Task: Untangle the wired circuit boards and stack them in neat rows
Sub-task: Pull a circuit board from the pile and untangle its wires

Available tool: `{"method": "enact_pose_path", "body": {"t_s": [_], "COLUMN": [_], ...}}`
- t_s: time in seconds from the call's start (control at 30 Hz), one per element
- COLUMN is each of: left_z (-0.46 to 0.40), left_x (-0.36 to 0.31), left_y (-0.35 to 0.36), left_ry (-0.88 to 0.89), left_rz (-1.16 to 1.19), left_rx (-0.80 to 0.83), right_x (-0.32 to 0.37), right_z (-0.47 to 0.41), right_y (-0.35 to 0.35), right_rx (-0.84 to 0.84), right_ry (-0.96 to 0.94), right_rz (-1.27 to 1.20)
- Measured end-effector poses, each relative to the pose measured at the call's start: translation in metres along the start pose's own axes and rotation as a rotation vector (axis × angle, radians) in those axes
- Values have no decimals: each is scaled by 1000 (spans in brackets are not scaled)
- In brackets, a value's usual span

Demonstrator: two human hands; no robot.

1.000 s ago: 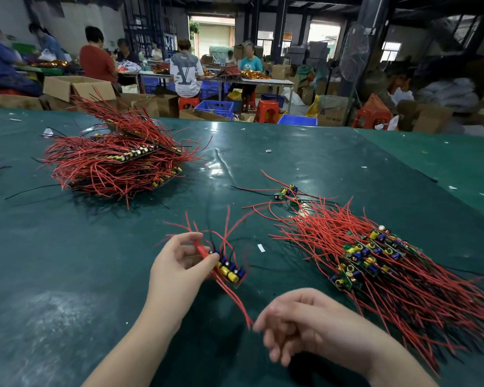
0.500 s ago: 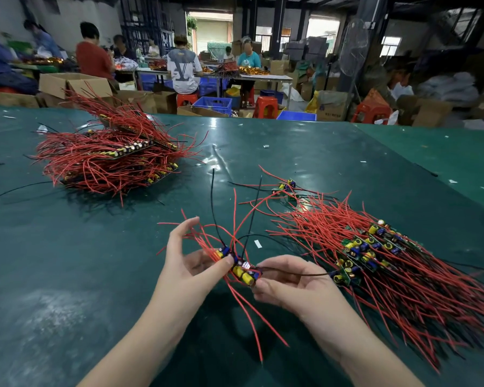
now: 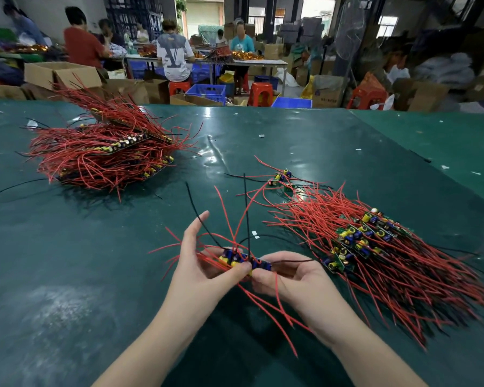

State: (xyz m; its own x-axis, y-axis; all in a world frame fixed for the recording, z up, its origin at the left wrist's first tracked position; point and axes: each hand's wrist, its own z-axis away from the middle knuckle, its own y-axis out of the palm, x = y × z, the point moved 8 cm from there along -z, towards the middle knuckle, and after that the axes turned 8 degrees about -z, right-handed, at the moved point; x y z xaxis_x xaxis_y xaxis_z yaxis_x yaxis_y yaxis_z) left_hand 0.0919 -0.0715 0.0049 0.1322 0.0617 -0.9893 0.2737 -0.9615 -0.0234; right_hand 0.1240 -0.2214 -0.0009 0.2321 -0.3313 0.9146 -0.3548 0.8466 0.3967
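The small bunch of circuit boards (image 3: 245, 261) lies lengthwise left to right between both hands, above the green table (image 3: 67, 261), its red and black wires fanning up and toward the person. The left hand (image 3: 199, 272) pinches its left end, forefinger raised; the right hand (image 3: 294, 280) pinches the right end. The neat row of boards (image 3: 358, 241) lies just right of the right hand.

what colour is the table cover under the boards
Dark green table cover, seen in the head view.

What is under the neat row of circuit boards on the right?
Under the circuit boards lie red wires on the green table. The table beneath them is covered.
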Motion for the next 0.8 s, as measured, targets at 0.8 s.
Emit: {"method": "enact_pose_path", "body": {"t_s": [0.8], "left_z": [6], "left_x": [21], "left_y": [9], "left_ry": [-332], "left_rz": [217], "left_rx": [133], "right_x": [-12], "right_z": [1], "right_y": [-8], "right_rx": [-39], "right_ry": [136], "right_rz": [-59]}}
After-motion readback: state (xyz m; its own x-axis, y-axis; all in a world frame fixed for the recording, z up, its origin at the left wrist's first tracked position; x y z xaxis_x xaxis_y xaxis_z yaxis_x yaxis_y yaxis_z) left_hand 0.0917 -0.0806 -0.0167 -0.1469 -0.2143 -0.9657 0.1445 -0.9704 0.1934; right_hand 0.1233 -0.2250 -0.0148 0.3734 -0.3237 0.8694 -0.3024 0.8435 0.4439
